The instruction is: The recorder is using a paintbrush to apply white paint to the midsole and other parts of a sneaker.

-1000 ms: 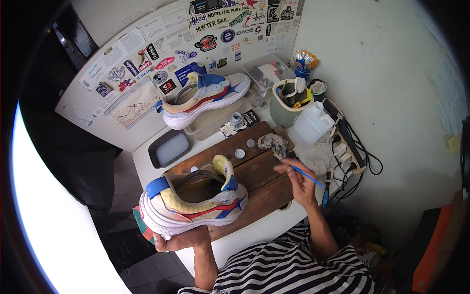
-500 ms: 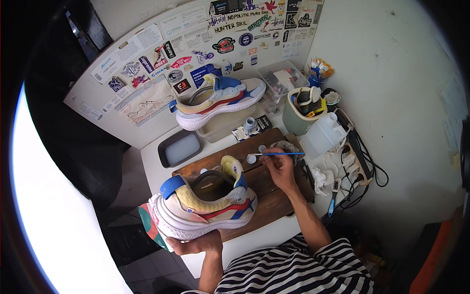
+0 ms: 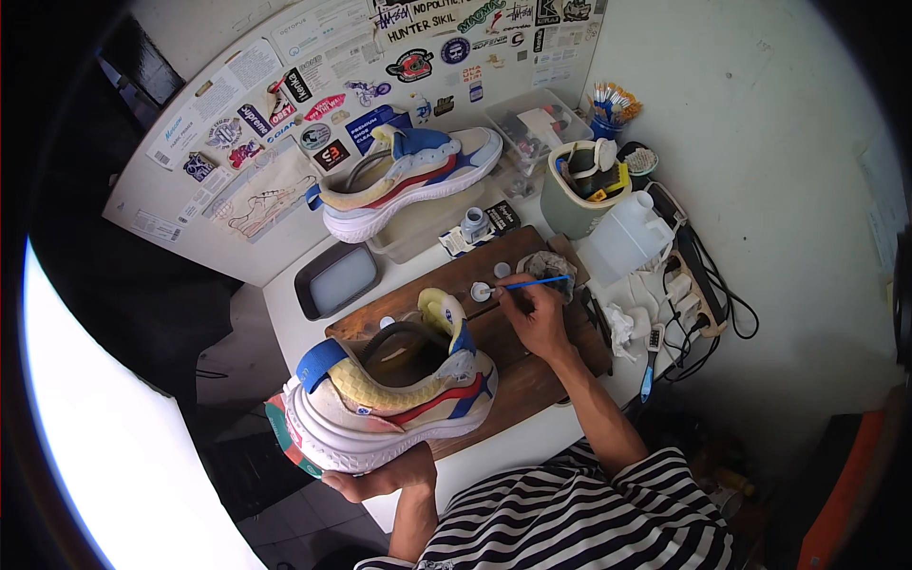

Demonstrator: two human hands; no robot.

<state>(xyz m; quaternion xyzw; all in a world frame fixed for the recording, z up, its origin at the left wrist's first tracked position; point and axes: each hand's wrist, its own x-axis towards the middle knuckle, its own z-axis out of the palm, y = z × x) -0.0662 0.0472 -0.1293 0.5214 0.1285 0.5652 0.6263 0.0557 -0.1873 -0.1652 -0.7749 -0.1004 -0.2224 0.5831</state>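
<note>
My left hand (image 3: 391, 472) supports a sneaker (image 3: 418, 408) from below, its fingers mostly hidden under the white sole. The shoe is cream with a yellow lining, a blue heel tab and red and blue side stripes. In a pinch, my right hand (image 3: 538, 320) holds a thin blue paintbrush (image 3: 540, 283). Its tip is at a small round cup of pale paint (image 3: 482, 292) on a dark wooden board (image 3: 518, 356). Another small round cup (image 3: 502, 270) lies just beyond, and a crumpled grey cloth (image 3: 548, 267) sits beside my right hand.
A matching sneaker (image 3: 408, 180) rests on a clear plastic box (image 3: 423, 228) behind the board. Around it stand a dark tray of liquid (image 3: 337, 280), an open paint bottle (image 3: 474, 225), a green bin (image 3: 568, 204), a translucent jug (image 3: 622, 239), a brush (image 3: 651, 364) and a power strip (image 3: 698, 285).
The paintbrush tip has come down to the small paint cup as my right hand shifted slightly. My left hand still supports the sneaker, and the whole view has moved a little.
</note>
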